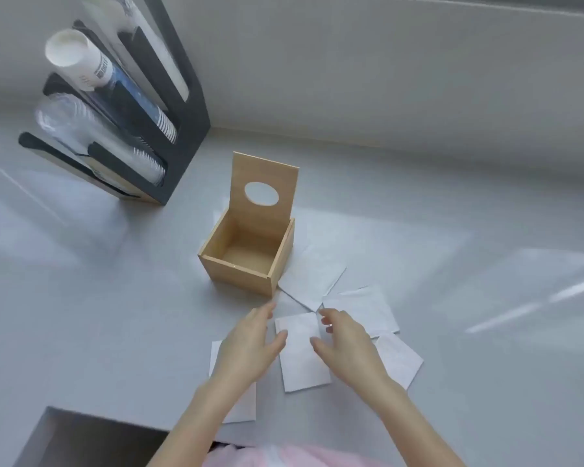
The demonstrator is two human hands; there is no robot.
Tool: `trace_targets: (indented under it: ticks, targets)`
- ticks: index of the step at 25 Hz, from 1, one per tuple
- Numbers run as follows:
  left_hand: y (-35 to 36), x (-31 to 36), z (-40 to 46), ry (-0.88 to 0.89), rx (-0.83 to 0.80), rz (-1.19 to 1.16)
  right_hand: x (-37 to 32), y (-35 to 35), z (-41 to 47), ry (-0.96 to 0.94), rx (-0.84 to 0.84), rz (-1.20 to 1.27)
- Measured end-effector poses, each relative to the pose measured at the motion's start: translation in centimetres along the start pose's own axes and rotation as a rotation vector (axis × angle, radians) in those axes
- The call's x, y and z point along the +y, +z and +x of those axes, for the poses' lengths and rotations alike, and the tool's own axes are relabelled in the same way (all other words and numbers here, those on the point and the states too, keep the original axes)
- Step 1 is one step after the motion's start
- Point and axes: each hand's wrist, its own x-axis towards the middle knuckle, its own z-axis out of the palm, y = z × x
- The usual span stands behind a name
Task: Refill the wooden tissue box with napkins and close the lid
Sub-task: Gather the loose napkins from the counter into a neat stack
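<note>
Grey counter (81, 298) is carrying the wooden tissue box (246, 261), standing empty, holed lid (263, 193) tilting upright. I'm seeing left hand (250, 345) and right hand (348, 345) hovering spread, gripping nothing, flanking a white napkin (300, 352).

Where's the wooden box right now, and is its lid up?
The wooden tissue box sits mid-counter, ahead of both hands, lid upright and open, napkins at its right, cup dispenser behind-left.

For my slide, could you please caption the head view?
Both hands reach for a napkin beside the empty, open wooden box.
</note>
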Motion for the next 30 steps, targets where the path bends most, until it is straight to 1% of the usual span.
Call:
trace_targets:
  ticks: [4,7,9,14,15,18,21,23,25,28,30]
  targets:
    - [1.6,-0.3,0.5,-0.027,0.015,0.074,-0.4,1.5,0.5,-0.029,-0.015,-0.119]
    - [2.4,-0.5,1.1,0.005,0.034,0.124,-0.2,2.5,1.0,-0.022,0.012,-0.135]
    - [2.6,-0.7,1.4,0.036,0.038,0.139,-0.2,2.7,1.4,-0.005,0.027,-0.098]
    - [1.9,-0.8,1.9,0.075,-0.027,0.177,-0.4,3.2,1.6,0.051,0.042,0.035]
    - [1.8,-0.9,2.0,0.082,-0.038,0.151,-0.4,3.3,1.6,0.057,0.052,0.055]
    - [0.6,-1.1,2.0,0.065,-0.068,-0.072,-0.7,3.2,1.3,0.094,0.055,0.14]
    - [-0.9,-1.2,1.5,-0.004,-0.165,-0.377,-1.1,2.8,0.9,0.151,0.041,0.357]
    - [-1.6,-1.1,1.0,-0.039,-0.229,-0.594,-1.2,2.4,0.4,0.134,0.031,0.463]
    - [-1.8,-1.0,0.5,-0.064,-0.27,-0.745,-1.3,2.2,0.1,0.13,0.027,0.603]
    - [-1.3,-0.8,-0.2,-0.068,-0.32,-0.779,-1.1,1.6,-0.6,0.131,0.02,0.767]
    - [-0.7,-0.4,-0.6,-0.073,-0.31,-0.787,-0.6,1.1,-0.9,0.117,0.0,0.764]
